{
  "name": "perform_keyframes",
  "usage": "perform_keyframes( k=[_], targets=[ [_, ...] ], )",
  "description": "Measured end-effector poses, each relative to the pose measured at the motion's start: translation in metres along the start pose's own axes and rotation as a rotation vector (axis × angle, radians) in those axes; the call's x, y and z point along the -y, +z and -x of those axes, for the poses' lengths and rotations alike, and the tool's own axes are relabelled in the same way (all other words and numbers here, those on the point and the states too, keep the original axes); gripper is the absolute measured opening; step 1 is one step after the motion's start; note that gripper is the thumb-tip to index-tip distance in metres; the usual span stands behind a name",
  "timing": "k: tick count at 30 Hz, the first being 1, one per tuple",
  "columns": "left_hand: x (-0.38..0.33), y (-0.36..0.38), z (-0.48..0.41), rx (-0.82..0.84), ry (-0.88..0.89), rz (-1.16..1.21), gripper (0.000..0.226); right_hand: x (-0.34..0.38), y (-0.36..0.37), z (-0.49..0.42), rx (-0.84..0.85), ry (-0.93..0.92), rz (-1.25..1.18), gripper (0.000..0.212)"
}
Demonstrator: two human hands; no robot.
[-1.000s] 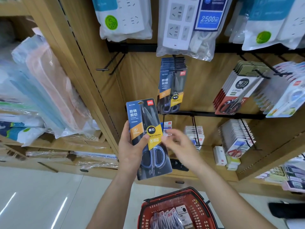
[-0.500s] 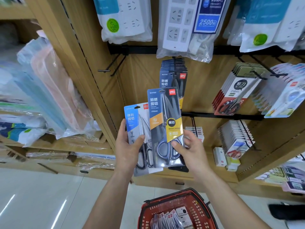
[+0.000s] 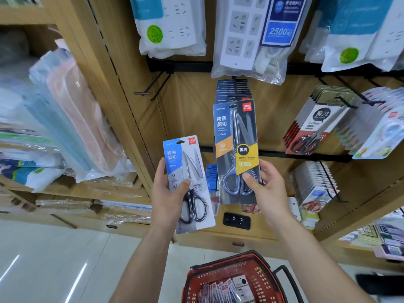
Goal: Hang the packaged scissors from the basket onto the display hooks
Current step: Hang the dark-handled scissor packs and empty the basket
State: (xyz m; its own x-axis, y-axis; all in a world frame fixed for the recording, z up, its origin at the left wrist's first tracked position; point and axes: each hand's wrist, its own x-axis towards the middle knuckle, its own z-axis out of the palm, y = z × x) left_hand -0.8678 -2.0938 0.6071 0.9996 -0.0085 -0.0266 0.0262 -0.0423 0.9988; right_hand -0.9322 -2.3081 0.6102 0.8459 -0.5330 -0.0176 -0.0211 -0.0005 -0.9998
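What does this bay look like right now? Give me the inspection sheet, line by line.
Surface: wooden display panel with black hooks; one hook at left bare.
Job's things: dark scissors pack raised before the matching hung stack; blue-white scissors pack held lower; more packs in the red basket.
Clutter: nothing seen.
Hands: right hand grips the dark pack, left hand grips the blue-white one.
Cables: none loose; a cord bagged with the power strip.
Surroundings: other scissors packs right, bagged goods left, tiled floor.
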Motion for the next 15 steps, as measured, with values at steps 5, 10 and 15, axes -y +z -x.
perform_keyframes(
  k=[5,10,15],
  targets=[
    [0.002,0.000,0.003,0.003,-0.010,0.025,0.080,-0.002,0.007,-0.009,-0.051,0.022,0.006,0.037],
    [0.001,0.003,0.006,0.009,-0.011,0.028,0.079,-0.006,0.019,-0.034,-0.091,0.034,0.085,0.025],
    [-0.001,0.003,0.008,0.019,-0.017,0.010,0.080,-0.015,0.028,-0.060,-0.105,0.053,0.247,0.007]
  ],
)
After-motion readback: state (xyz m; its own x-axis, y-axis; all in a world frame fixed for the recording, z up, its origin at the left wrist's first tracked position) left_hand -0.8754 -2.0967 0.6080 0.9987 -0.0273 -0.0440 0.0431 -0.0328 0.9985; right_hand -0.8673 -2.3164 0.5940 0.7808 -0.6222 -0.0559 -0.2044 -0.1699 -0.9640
